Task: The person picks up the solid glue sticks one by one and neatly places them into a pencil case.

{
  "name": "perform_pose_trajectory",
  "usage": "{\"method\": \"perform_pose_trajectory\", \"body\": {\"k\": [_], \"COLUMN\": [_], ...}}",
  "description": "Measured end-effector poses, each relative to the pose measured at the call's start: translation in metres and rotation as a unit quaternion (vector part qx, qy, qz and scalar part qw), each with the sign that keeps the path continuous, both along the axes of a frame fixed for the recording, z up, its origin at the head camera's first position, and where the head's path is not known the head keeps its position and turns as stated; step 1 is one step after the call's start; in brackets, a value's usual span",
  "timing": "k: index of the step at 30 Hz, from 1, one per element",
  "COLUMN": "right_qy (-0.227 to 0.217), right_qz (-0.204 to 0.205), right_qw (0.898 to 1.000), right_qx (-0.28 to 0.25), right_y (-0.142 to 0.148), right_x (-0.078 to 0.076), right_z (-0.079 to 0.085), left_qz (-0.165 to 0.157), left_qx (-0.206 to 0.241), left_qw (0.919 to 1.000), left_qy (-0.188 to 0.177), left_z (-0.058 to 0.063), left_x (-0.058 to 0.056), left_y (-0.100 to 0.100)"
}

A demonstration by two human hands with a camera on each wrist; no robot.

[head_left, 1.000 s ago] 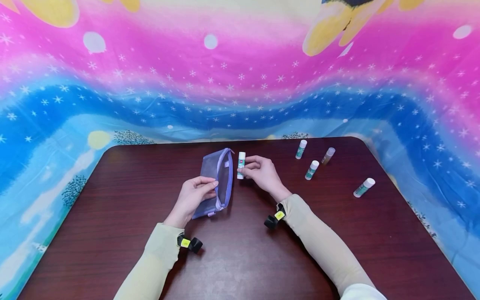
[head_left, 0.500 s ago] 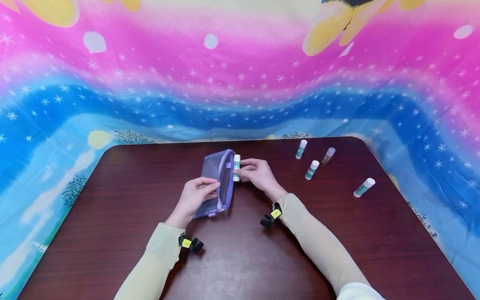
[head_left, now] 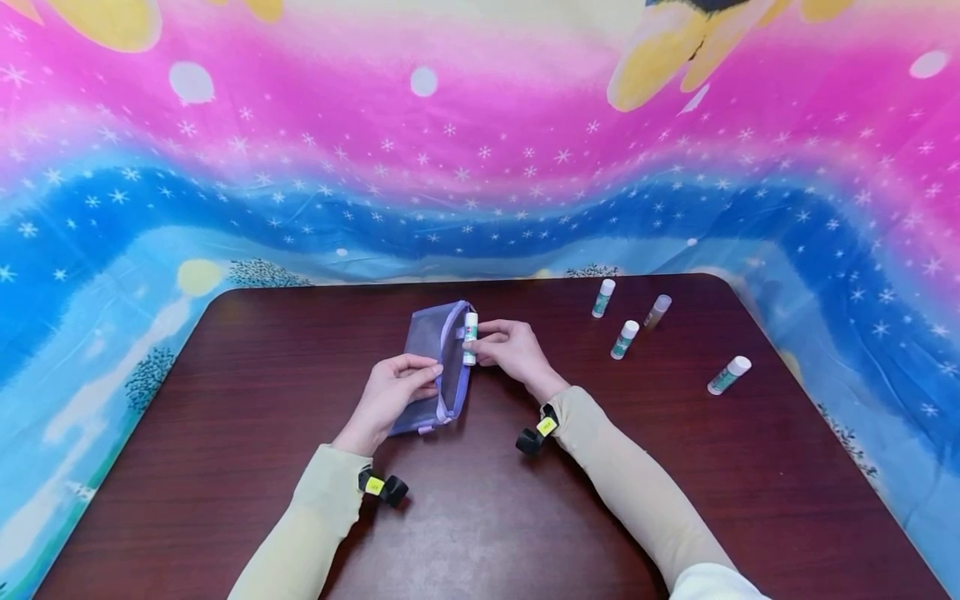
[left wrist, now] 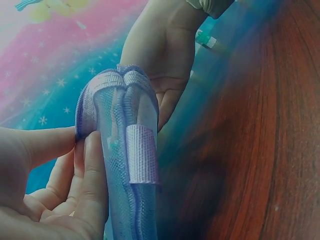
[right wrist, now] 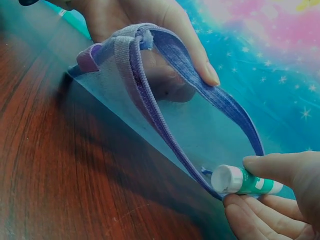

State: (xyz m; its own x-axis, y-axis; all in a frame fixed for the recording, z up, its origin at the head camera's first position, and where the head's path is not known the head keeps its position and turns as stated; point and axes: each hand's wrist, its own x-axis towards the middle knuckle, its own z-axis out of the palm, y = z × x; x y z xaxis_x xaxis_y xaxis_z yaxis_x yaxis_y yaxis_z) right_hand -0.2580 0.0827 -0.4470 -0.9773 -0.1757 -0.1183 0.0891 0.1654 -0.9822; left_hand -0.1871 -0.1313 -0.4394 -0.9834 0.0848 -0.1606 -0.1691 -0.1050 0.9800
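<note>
A purple mesh zip pouch (head_left: 429, 335) stands on edge at the table's middle, its zipped mouth spread wide and facing right. My left hand (head_left: 386, 390) pinches the near-left side of that mouth between thumb and fingers. In my right hand (head_left: 517, 354) is a white-and-green glue stick (head_left: 471, 337), held upright in the head view between thumb and fingertips. The right wrist view has the glue stick (right wrist: 254, 183) right at the mouth's edge, overlapping the purple rim. The pouch (left wrist: 122, 165) hides the right fingertips in the left wrist view.
On the right of the dark wooden table (head_left: 600, 500) stand several more sticks: white-capped glue sticks (head_left: 603, 298) and a brownish tube (head_left: 657, 312) with a clear cap. A colourful printed cloth (head_left: 480, 192) hangs behind the table's far edge.
My right hand has moved left with the glue stick, from beside the pouch to overlapping its open mouth. The left hand and pouch have shifted very slightly to the right.
</note>
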Motion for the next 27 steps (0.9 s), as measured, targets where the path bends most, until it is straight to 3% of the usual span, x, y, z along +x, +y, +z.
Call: {"method": "perform_pose_trajectory", "body": {"k": [27], "right_qy": [0.015], "right_qz": [-0.007], "right_qw": [1.0], "right_qx": [0.003], "right_y": [0.0013], "right_x": [0.0065], "right_z": [0.005], "left_qz": [0.001], "left_qx": [0.009], "left_qw": [1.0], "left_qy": [0.002], "left_z": [-0.0008], "left_x": [-0.0006], "left_y": [-0.0004]}}
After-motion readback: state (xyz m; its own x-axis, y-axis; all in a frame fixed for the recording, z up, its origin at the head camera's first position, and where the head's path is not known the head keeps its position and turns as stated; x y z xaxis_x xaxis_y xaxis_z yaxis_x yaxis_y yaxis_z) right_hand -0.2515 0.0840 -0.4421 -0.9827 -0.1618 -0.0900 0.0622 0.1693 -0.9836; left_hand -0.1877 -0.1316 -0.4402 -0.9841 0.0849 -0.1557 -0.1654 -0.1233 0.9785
